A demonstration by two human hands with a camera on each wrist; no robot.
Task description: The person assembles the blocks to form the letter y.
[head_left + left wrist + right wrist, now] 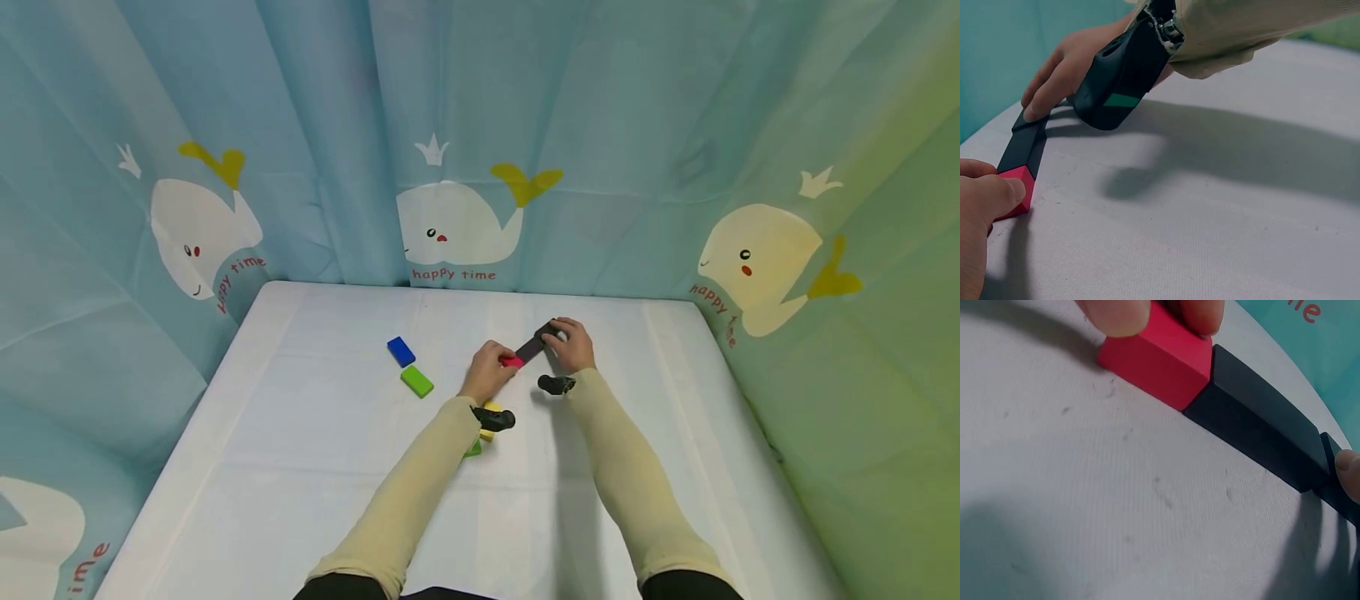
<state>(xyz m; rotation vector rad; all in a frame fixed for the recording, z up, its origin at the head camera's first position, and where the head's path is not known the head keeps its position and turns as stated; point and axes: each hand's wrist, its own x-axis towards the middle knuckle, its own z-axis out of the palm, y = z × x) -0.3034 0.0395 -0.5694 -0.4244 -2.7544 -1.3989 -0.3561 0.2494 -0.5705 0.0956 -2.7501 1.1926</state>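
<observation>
Three blocks lie end to end in a slanting row on the white cloth: a pinkish-red block (1160, 356) at the near end, then a black block (1260, 419), then a second black block (550, 327). My left hand (486, 372) pinches the red block between thumb and fingers. At the far end my right hand (576, 346) holds the second black block, its thumb (1349, 472) against the near side and fingers over the top. In the right wrist view the red block meets the middle black one; a thin seam shows between the two black ones.
Left of the hands lie a blue block (401, 352) and a green block (416, 382). Yellow pieces (487, 435) and another green block (473, 449) are partly hidden under my left forearm. Whale-print curtains (465, 221) surround the white-covered table (315, 425).
</observation>
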